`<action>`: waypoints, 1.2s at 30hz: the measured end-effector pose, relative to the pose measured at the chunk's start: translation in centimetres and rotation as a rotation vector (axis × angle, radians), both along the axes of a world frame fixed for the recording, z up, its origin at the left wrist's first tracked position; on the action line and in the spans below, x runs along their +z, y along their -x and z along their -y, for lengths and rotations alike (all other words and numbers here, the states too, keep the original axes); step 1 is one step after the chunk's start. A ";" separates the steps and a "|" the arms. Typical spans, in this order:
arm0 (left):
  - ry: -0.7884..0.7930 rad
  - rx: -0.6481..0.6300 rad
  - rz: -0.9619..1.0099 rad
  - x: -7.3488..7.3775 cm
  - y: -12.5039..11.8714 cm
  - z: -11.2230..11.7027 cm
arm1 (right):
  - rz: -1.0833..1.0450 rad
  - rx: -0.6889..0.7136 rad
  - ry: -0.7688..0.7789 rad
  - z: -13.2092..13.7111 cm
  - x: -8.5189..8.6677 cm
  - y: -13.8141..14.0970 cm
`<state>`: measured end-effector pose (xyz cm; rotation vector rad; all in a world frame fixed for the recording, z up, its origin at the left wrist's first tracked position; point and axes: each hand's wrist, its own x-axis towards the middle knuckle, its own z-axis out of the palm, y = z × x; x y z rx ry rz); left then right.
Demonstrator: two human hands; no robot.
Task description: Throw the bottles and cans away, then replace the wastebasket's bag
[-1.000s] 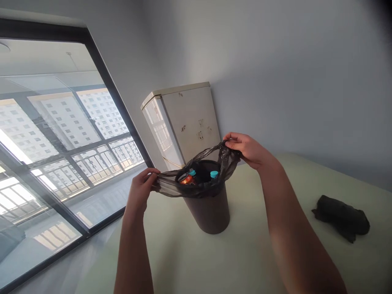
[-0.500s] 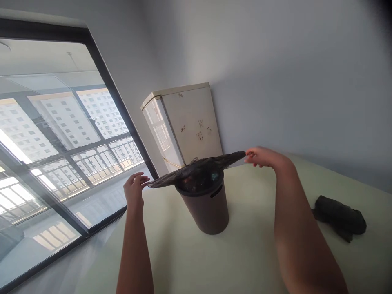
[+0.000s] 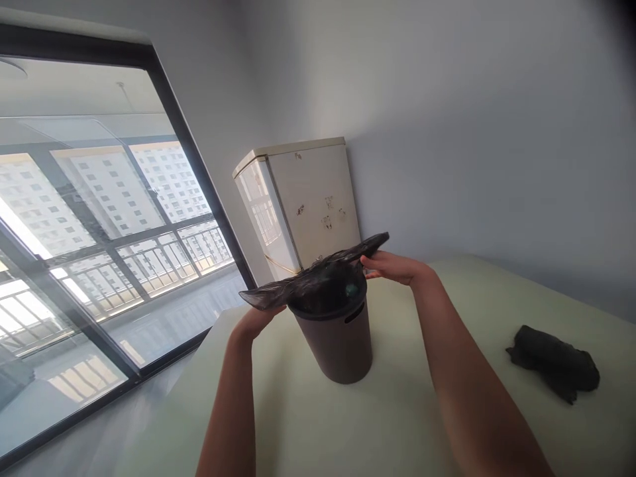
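A dark brown trash bin (image 3: 334, 348) stands upright on the pale green tabletop, with an oval handle slot below its rim. A black garbage bag (image 3: 322, 288) covers its mouth, its two ends sticking out past the rim as flaps. My left hand (image 3: 254, 322) is beneath the left flap, reaching toward the rim; the bag hides its fingertips. At the right side of the rim, under the other flap, is my right hand (image 3: 390, 266). Its fingers are stretched out and its thumb is apart, touching or very near the bag.
A roll of black garbage bags (image 3: 556, 361) lies on the tabletop (image 3: 318, 430) at the right. Behind the table stands a white refrigerator (image 3: 318, 199) with worn marks, against the grey wall (image 3: 472, 146). A black-framed glass door (image 3: 186, 146) is at the left.
Both hands have let go of the bag's outstretched ends and moved inward, under the flaps and close to the bin's rim. The bag's ends now stick out freely.
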<state>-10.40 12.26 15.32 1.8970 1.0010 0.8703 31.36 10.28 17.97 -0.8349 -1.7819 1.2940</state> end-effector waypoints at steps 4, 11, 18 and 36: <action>-0.037 -0.097 0.161 1.4 -2.5 1.6 | -0.154 -0.147 0.057 -0.1 0.9 2.3; -0.158 -0.097 0.433 3.0 -5.2 3.2 | -0.490 -0.148 0.049 0.1 2.1 5.3; -0.113 -0.104 0.919 3.3 -5.7 3.6 | -0.713 -0.039 -0.045 2.2 3.8 6.0; 0.052 -0.225 0.965 5.4 -7.7 7.1 | -0.390 0.177 0.032 5.0 5.5 8.8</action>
